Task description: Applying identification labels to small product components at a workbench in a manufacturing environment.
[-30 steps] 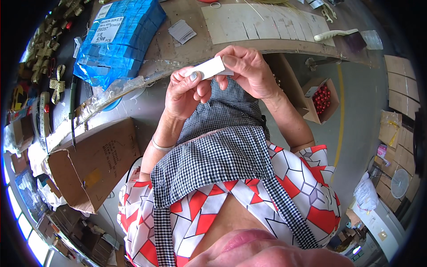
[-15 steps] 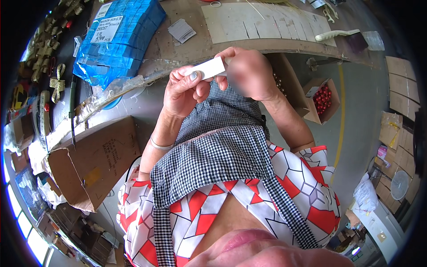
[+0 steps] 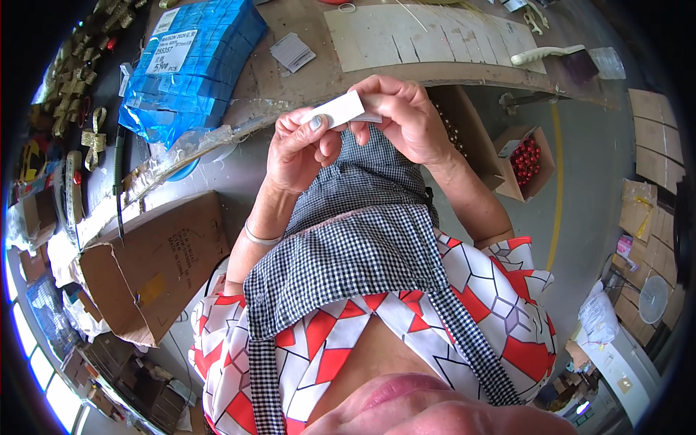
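In front of my apron, just off the table's near edge, my left hand (image 3: 297, 145) is closed round a small stack of white cards (image 3: 337, 110). Its thumb presses on the top face. My right hand (image 3: 406, 116) pinches at the right end of the cards, where the edge of a lower card shows. Some of its fingertips are hidden behind them. On the table beyond lies a small pile of loose printed cards (image 3: 293, 52). A large blue plastic-wrapped pack (image 3: 196, 69) stands to their left.
A marked board (image 3: 435, 36) and a white-handled brush (image 3: 549, 56) lie on the table (image 3: 290, 90). An open carton (image 3: 156, 268) stands at lower left. Right of me are a box of red berry-like balls (image 3: 525, 161) and another carton (image 3: 467, 138). Gold bows (image 3: 94, 138) lie far left.
Both hands stay in nearly the same place with the white cards. My right hand, blurred before, now shows clearly with its fingers at the cards' right end.
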